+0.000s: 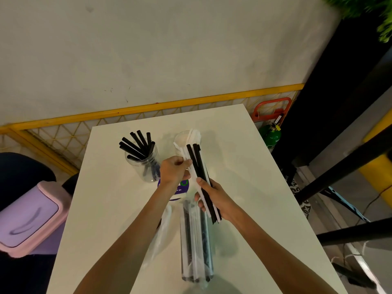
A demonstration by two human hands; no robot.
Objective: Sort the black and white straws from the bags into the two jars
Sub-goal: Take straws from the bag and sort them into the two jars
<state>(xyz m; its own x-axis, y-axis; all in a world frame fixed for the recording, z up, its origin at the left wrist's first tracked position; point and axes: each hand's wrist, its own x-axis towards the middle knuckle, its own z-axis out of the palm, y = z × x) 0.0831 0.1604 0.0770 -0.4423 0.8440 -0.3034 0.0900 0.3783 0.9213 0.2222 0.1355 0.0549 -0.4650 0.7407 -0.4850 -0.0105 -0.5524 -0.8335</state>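
Now the right grip [212,200] clasps a mixed bundle of straws [199,167], and the left grip [172,169] pinches a white one just above it. If the clasp slackens, black straws could drag along into the white jar [178,143] just beyond.

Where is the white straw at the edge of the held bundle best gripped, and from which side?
Pinch the white straw on its upper stretch, above the right hand, coming from the left. It lies leftmost, the black straws block its right side, and the right hand wraps the lower half. The left hand pinches there.
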